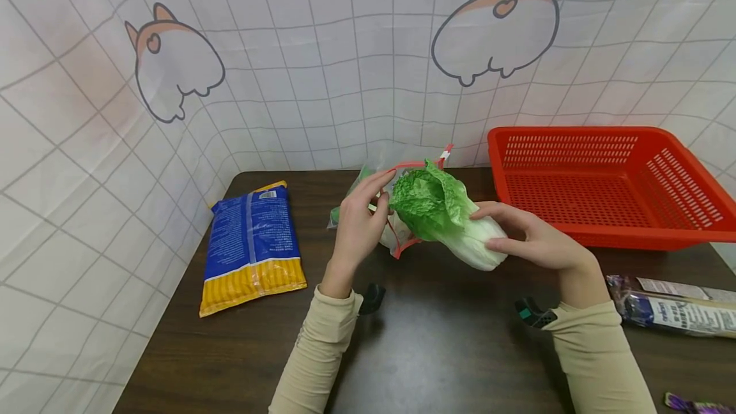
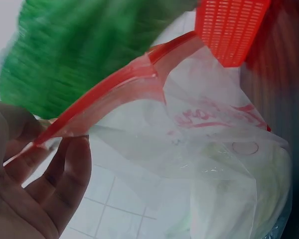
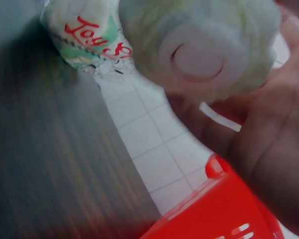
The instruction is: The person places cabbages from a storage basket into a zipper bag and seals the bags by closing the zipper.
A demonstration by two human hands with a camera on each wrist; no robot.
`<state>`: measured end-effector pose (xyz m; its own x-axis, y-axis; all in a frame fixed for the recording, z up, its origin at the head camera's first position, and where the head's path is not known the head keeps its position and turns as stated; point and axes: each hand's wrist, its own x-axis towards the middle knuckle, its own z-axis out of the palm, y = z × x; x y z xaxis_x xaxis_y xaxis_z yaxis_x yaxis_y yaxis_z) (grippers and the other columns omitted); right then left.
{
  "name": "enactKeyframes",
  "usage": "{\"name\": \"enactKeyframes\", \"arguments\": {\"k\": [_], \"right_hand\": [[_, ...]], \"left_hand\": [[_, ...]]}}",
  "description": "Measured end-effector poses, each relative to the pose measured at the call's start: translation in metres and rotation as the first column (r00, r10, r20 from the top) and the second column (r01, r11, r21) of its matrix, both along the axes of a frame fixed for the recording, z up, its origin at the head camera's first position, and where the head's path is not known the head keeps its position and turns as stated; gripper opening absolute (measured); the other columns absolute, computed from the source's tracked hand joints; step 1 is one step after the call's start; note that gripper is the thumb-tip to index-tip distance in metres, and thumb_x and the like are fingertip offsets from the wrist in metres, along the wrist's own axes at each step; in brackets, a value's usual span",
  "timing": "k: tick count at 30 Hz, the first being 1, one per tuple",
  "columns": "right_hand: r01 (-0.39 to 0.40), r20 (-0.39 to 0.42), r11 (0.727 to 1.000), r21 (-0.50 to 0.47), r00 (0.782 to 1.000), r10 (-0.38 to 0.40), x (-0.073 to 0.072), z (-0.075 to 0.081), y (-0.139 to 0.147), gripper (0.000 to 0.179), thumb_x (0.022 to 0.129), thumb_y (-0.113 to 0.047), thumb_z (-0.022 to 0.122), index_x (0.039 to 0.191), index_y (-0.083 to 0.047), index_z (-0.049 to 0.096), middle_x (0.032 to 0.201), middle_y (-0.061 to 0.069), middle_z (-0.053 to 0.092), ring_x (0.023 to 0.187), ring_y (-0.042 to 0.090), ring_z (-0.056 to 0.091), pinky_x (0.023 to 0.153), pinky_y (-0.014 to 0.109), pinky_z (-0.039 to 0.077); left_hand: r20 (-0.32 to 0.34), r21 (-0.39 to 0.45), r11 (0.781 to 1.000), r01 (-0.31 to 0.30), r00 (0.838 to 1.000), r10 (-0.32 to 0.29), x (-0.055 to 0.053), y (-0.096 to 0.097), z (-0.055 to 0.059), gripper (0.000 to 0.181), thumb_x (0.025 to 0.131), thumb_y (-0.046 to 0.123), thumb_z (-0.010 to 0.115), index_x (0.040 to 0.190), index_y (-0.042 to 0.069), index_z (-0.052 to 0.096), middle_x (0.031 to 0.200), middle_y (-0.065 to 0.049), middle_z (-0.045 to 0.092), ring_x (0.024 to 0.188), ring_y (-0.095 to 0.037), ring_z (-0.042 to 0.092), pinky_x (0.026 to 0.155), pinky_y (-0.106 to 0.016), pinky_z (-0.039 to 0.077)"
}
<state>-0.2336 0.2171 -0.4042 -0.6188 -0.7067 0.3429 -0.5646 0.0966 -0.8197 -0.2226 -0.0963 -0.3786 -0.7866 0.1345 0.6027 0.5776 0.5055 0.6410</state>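
My right hand (image 1: 535,235) grips a napa cabbage (image 1: 439,209) by its white base, its green leafy end pointing left. In the right wrist view the round cut base (image 3: 199,55) faces the camera. A clear zip bag (image 2: 189,149) with a red zip edge (image 2: 114,84) and red lettering stands behind the cabbage. My left hand (image 1: 365,216) pinches that red edge between thumb and fingers at the bag's left side. Something pale green lies inside the bag. Close above the zip edge, the cabbage leaves (image 2: 84,45) overlap it in the left wrist view.
A red plastic basket (image 1: 575,235) sits at the back right. At left lies a blue and yellow packet (image 1: 253,248). A long clear-wrapped package (image 1: 678,308) lies by the right sleeve, and a small purple wrapper (image 1: 698,406) shows at the lower right corner.
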Motion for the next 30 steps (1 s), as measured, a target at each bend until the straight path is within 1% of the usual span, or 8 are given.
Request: {"name": "enactKeyframes", "arguments": {"k": [6,9,14,18,22,26,28,30], "right_hand": [[0.093,0.063,0.981,0.173,0.992,-0.105,-0.002,-0.001,-0.004,0.045,0.095,-0.01,0.063,0.136,-0.023,0.051,0.131,-0.001,0.05,0.109,0.017,0.05,0.08,0.028,0.047],[0.091,0.032,0.977,0.195,0.995,-0.099,0.0,0.001,-0.006,0.044,0.095,-0.011,0.064,0.135,-0.025,0.052,0.131,-0.002,0.05,0.109,0.015,0.05,0.082,0.027,0.046],[0.059,-0.064,0.973,0.224,0.997,-0.045,0.005,0.009,-0.01,0.044,0.093,-0.011,0.067,0.132,-0.027,0.055,0.139,-0.004,0.046,0.123,0.012,0.044,0.092,0.023,0.043],[0.076,-0.099,0.955,0.288,0.994,-0.049,0.01,0.015,-0.016,0.042,0.095,-0.018,0.066,0.133,-0.031,0.054,0.137,-0.007,0.048,0.123,0.011,0.045,0.096,0.025,0.041],[0.156,-0.085,0.927,0.34,0.987,-0.135,0.014,0.023,-0.021,0.039,0.098,-0.026,0.061,0.135,-0.036,0.051,0.127,-0.008,0.052,0.107,0.014,0.051,0.085,0.03,0.046],[0.267,-0.036,0.896,0.354,0.961,-0.272,0.019,0.033,-0.024,0.037,0.101,-0.032,0.055,0.136,-0.038,0.048,0.116,-0.002,0.054,0.094,0.02,0.052,0.073,0.032,0.045],[0.298,0.009,0.894,0.334,0.948,-0.319,0.021,0.037,-0.024,0.037,0.102,-0.032,0.052,0.138,-0.036,0.047,0.111,0.004,0.054,0.09,0.023,0.052,0.07,0.033,0.045],[0.327,0.057,0.895,0.303,0.931,-0.359,0.022,0.04,-0.026,0.038,0.103,-0.032,0.05,0.14,-0.032,0.046,0.114,0.007,0.053,0.092,0.025,0.051,0.071,0.033,0.046]], "left_hand": [[-0.009,0.014,0.999,0.033,0.999,-0.033,0.001,-0.003,0.001,0.039,0.098,0.001,0.048,0.133,0.01,0.062,0.134,-0.006,0.059,0.073,-0.013,0.063,0.05,-0.026,0.045],[-0.012,0.012,0.999,0.033,0.999,-0.033,0.001,-0.004,0.001,0.038,0.098,0.002,0.048,0.132,0.009,0.062,0.134,-0.006,0.059,0.072,-0.012,0.062,0.052,-0.026,0.046],[-0.018,0.014,0.999,0.036,0.999,-0.036,0.0,-0.005,0.001,0.037,0.099,0.003,0.049,0.133,0.008,0.062,0.134,-0.005,0.059,0.072,-0.011,0.061,0.053,-0.027,0.046],[-0.022,0.006,0.999,0.042,0.999,-0.042,0.0,-0.006,0.001,0.038,0.099,0.003,0.048,0.133,0.009,0.062,0.135,-0.005,0.059,0.073,-0.011,0.06,0.055,-0.026,0.046],[-0.032,-0.002,0.999,0.037,0.999,-0.037,0.0,-0.006,0.002,0.038,0.098,0.002,0.048,0.132,0.01,0.063,0.135,-0.008,0.059,0.067,-0.01,0.057,0.055,-0.025,0.046],[-0.049,-0.005,1.0,0.019,0.999,-0.019,0.0,-0.007,0.003,0.037,0.097,0.001,0.049,0.13,0.009,0.065,0.133,-0.01,0.06,0.06,-0.011,0.052,0.056,-0.026,0.046],[-0.052,-0.011,1.0,0.021,0.998,-0.022,-0.001,-0.008,0.003,0.037,0.097,0.0,0.048,0.129,0.008,0.065,0.132,-0.009,0.061,0.061,-0.011,0.052,0.058,-0.026,0.047],[-0.06,-0.014,0.999,0.033,0.998,-0.033,-0.001,-0.007,0.002,0.038,0.097,-0.001,0.048,0.129,0.007,0.065,0.132,-0.009,0.061,0.064,-0.011,0.055,0.056,-0.025,0.046]]}}
